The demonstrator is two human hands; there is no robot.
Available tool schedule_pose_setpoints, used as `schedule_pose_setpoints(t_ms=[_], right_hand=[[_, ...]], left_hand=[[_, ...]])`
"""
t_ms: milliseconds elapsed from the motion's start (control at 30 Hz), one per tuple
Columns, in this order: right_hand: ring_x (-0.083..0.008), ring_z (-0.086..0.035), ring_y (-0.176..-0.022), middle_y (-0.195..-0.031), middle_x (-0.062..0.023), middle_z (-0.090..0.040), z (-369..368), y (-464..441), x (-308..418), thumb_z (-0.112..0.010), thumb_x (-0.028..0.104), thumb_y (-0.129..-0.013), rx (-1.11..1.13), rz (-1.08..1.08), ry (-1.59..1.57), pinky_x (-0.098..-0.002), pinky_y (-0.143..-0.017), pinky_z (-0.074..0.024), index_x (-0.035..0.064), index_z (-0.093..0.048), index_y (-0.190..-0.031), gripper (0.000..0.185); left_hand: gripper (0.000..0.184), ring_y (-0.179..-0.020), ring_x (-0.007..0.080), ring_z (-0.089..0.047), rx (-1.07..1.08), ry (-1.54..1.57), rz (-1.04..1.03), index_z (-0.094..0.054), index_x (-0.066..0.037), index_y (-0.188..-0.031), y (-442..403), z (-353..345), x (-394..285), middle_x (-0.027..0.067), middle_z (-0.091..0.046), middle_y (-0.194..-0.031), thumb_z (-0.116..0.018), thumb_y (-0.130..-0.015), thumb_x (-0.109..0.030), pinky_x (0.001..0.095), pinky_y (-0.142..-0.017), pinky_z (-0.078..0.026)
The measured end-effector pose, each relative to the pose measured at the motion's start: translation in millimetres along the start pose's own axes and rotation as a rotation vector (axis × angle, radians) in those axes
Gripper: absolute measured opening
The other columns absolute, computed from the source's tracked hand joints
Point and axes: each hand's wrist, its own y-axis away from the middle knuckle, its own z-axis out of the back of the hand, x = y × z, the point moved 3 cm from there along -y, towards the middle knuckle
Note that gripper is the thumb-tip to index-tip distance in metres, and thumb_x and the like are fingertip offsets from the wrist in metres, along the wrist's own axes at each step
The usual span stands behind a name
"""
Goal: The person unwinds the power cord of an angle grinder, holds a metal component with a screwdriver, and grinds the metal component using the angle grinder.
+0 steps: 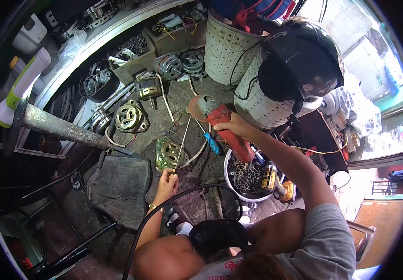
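Observation:
My right hand (234,127) is wrapped round the body of a red angle grinder (227,135). Its brownish disc (195,108) points away to the upper left. In my left hand (167,183) is a long thin metal rod (183,142) with a bit of yellow at the grip. The rod's far end comes up close to the disc; whether they touch I cannot tell. Just beyond my left hand lies a motor housing (169,154) on the floor. A blue-handled screwdriver (212,143) rests beside the grinder.
At my right, a metal bowl of screws (246,179) has a yellow drill (276,184) by it. Two perforated white bins stand ahead, one under a black helmet (304,60). More motors (130,116) sit to the left, near a dark cushion (119,189). A black cable (164,203) arcs across my lap.

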Motion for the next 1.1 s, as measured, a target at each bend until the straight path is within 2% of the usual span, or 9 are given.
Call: schedule_pose_setpoints(t_ms=[133, 367, 600, 1100], right_hand=[[-0.0186, -0.059, -0.087, -0.099, -0.0115, -0.061, 3, -5, -10, -0.081, 0.025, -0.061, -0.005, 0.010, -0.052, -0.0309, -0.080, -0.0472, -0.0022, -0.051, -0.114, 0.067], [-0.0179, -0.059, -0.087, -0.098, -0.0109, -0.061, -1, 3, -5, -0.080, 0.026, -0.062, -0.051, 0.010, -0.007, -0.0308, -0.079, -0.0475, -0.0017, -0.052, -0.113, 0.065], [-0.0173, -0.059, -0.087, -0.099, -0.0100, -0.061, -2, 4, -3, -0.080, 0.025, -0.063, 0.024, -0.005, -0.057, -0.0310, -0.079, -0.0476, -0.0005, -0.053, -0.112, 0.062], [-0.0203, -0.058, -0.094, -0.107, -0.0139, -0.058, 1, -7, -20, -0.082, 0.028, -0.061, 0.026, -0.020, -0.021, -0.0316, -0.084, -0.0462, -0.0067, -0.044, -0.122, 0.080]], left_hand=[[0.018, -0.040, 0.0063, -0.037, 0.051, 0.061, -0.014, -0.040, -0.010, -0.100, -1, -1, 1, 0.0001, -0.044, -0.058, -0.053, -0.093, -0.021, 0.0200, -0.033, -0.030], [0.016, -0.040, 0.0067, -0.038, 0.011, 0.065, 0.040, -0.040, -0.011, -0.098, -1, -3, -2, 0.0015, -0.046, -0.061, -0.051, -0.094, -0.022, 0.0198, -0.032, -0.030], [0.019, -0.043, 0.0067, -0.039, 0.039, 0.075, 0.043, -0.040, -0.012, -0.095, -4, -3, 1, 0.0017, -0.047, -0.064, -0.052, -0.093, -0.025, 0.0187, -0.033, -0.029], [0.020, -0.042, 0.0046, -0.037, 0.014, -0.030, -0.067, -0.041, -0.009, -0.095, -4, 1, 2, -0.0008, -0.047, -0.062, -0.056, -0.092, -0.022, 0.0188, -0.035, -0.028]])
